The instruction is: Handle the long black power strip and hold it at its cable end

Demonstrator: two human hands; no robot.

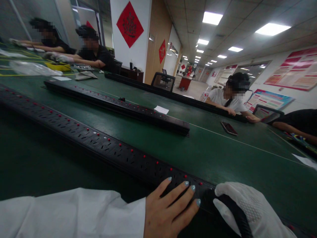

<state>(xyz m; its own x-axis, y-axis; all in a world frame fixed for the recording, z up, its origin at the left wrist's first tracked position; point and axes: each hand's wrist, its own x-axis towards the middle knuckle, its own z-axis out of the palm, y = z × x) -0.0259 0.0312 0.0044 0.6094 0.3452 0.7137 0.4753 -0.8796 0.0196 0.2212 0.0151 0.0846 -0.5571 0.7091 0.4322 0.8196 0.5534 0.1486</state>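
Observation:
A long black power strip (109, 148) with a row of red dots and slotted sockets runs from the far left to the near right. On its near part my bare left hand (170, 206) lies flat with fingers spread, touching the top. Just right of it, my right hand (252, 205) wears a white glove with grip dots. Its fingers are closed around a black curved thing (234, 210), ribbed towards the bottom; whether that is a tool handle or a thick cord I cannot tell. The thing's far end meets the strip's top near my left fingertips.
A second black power strip (119, 107) lies across the green table (198, 152), with a third long black bar (153, 91) behind. A phone (228, 128) and white paper (161, 109) lie nearby. Several people work around the table; one person (235, 96) leans on its far right side.

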